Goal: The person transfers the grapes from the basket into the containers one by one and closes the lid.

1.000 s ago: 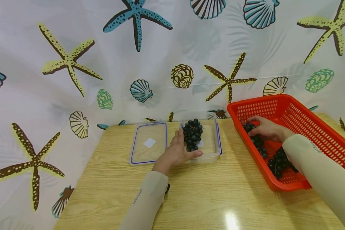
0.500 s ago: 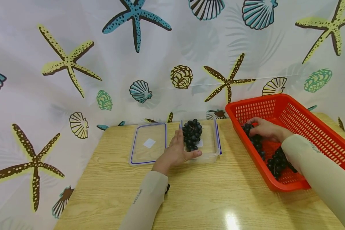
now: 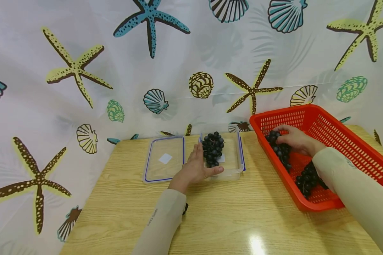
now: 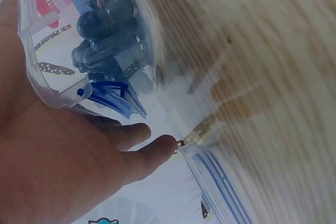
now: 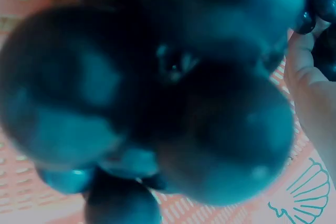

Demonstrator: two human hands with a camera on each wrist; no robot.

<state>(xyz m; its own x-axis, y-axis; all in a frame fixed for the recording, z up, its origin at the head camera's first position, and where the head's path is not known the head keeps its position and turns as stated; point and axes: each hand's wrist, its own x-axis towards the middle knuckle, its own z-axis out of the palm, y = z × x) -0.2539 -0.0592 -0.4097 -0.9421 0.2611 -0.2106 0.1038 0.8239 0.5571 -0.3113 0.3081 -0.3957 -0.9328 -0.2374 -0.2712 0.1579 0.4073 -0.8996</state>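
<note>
My left hand (image 3: 194,170) lies against the left and front sides of a clear plastic container (image 3: 231,156), fingers extended and thumb along the front. Inside that container is a bunch of dark grapes (image 3: 213,148); the left wrist view shows it through the wall, beside a blue clip (image 4: 113,94). Over at the red basket (image 3: 284,180), my right hand (image 3: 297,140) grips the upper end of another bunch of grapes (image 3: 282,153), which hangs along the basket's left wall. Large blurred grapes (image 5: 226,135) fill the right wrist view, with part of the hand at its right edge.
A clear lid (image 3: 164,159) with a blue seal lies flat left of the container. More dark grapes (image 3: 307,180) rest in the basket's near end, partly under the right sleeve. Behind the wooden table (image 3: 223,219) hangs a cloth (image 3: 178,71) printed with starfish and shells.
My right hand has risen slightly inside the basket, and the bunch of grapes in it has come up and a little left. The left hand stays put at the container.
</note>
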